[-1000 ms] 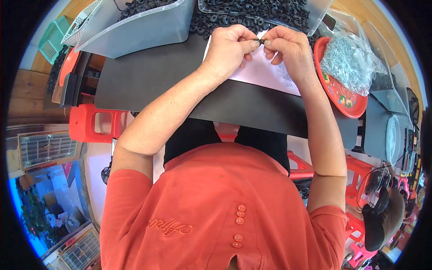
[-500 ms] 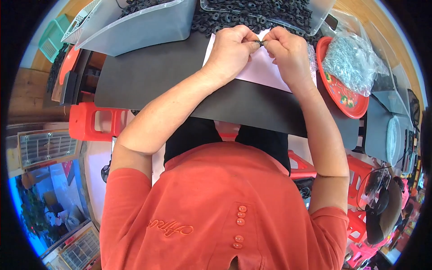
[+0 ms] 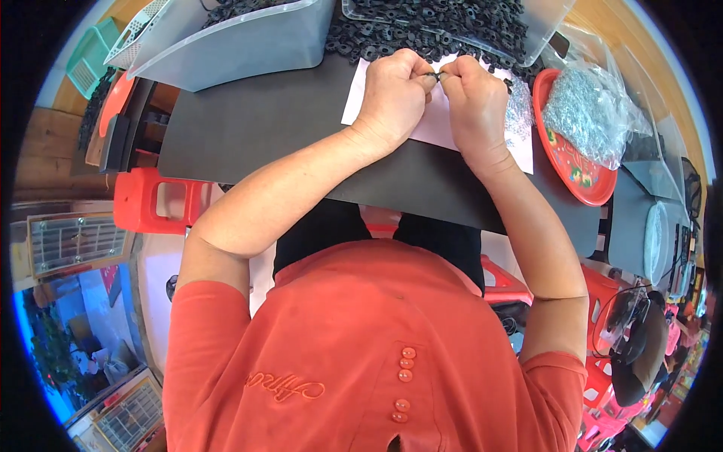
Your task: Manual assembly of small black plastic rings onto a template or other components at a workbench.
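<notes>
Both hands meet above a white sheet point(image 3: 437, 124) on the dark table point(image 3: 248, 124). My left hand point(image 3: 393, 94) pinches one side of a small black plastic part point(image 3: 434, 76). The fingertips of my right hand point(image 3: 474, 98) are closed on its other side. Fingers cover most of the part, so its exact shape is hidden. Just beyond my hands lies a heap of similar black plastic parts point(image 3: 444, 26), spilling out of a clear bin onto the table. Tiny shiny metal pieces point(image 3: 520, 113) are spread on the sheet beside my right hand.
A translucent grey bin point(image 3: 248, 53) stands at the far left. To the right, a red patterned tray point(image 3: 580, 177) carries a clear bag of small silvery pieces point(image 3: 591, 105). Red plastic stools point(image 3: 139, 202) stand below the table edge. A person sits at the far right.
The white sheet and the metal pieces show more now beside my right hand. My hands have shifted slightly nearer to me, still pinching the black part between them.
</notes>
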Motion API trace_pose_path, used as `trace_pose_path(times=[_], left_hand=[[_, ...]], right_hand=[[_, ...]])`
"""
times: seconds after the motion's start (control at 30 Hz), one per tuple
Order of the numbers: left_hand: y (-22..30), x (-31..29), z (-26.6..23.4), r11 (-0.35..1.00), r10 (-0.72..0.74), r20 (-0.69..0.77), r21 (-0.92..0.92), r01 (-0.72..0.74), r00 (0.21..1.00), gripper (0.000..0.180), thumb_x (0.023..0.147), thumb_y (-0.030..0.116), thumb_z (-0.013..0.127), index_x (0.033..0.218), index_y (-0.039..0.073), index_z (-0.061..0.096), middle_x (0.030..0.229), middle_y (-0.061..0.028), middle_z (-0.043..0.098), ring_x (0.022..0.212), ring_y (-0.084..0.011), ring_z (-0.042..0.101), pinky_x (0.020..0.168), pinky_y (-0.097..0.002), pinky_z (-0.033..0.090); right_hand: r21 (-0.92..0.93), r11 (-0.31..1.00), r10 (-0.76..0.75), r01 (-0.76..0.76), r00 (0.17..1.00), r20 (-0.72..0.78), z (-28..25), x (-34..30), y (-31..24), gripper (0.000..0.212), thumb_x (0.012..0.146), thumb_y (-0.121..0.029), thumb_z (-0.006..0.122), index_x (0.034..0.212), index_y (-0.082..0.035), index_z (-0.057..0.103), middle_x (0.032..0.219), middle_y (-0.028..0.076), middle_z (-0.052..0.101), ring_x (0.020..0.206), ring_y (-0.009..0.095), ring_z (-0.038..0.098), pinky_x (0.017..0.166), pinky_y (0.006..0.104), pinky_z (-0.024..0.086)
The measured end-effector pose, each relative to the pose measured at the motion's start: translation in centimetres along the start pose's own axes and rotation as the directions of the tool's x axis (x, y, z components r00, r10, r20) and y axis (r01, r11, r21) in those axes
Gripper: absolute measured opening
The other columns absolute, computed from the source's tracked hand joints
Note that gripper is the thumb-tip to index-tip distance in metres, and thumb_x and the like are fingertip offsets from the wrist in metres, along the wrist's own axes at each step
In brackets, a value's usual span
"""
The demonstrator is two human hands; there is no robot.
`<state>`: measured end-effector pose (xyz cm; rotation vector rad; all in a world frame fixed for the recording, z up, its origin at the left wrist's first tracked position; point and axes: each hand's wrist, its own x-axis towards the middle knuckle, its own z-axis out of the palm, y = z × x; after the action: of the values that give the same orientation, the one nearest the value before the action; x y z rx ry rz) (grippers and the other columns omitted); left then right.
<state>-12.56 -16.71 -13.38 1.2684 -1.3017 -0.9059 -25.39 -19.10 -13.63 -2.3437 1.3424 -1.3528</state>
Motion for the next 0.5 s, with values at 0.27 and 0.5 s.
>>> trace_pose_path(times=[0.27, 0.5], left_hand=[[-0.19, -0.3, 0.38, 0.996, 0.071, -0.072, -0.045, -0.075, 0.995, 0.004, 0.083, -0.001, 0.06, 0.079, -0.001, 0.059, 0.066, -0.0043, 0.061, 0.055, -0.0079, 0.054, 0.047, -0.0229, 0.044], [-0.27, -0.03, 0.41, 0.991, 0.134, -0.097, 0.019, -0.133, 0.986, 0.003, 0.083, -0.001, 0.06, 0.08, -0.001, 0.059, 0.066, -0.0044, 0.062, 0.055, -0.0078, 0.054, 0.046, -0.023, 0.043]], right_hand=[[-0.101, 0.993, -0.068, 0.061, 0.995, -0.068, 0.49, -0.28, -0.69, 0.007, 0.076, -0.009, 0.055, 0.077, -0.003, 0.058, 0.074, 0.014, 0.063, 0.064, 0.031, 0.063, 0.058, 0.0406, 0.05], [-0.012, 1.0, 0.009, -0.01, 0.998, -0.066, 0.52, 0.06, -0.35, 0.008, 0.078, -0.009, 0.056, 0.077, -0.002, 0.06, 0.069, 0.014, 0.062, 0.065, 0.03, 0.063, 0.059, 0.0389, 0.05]])
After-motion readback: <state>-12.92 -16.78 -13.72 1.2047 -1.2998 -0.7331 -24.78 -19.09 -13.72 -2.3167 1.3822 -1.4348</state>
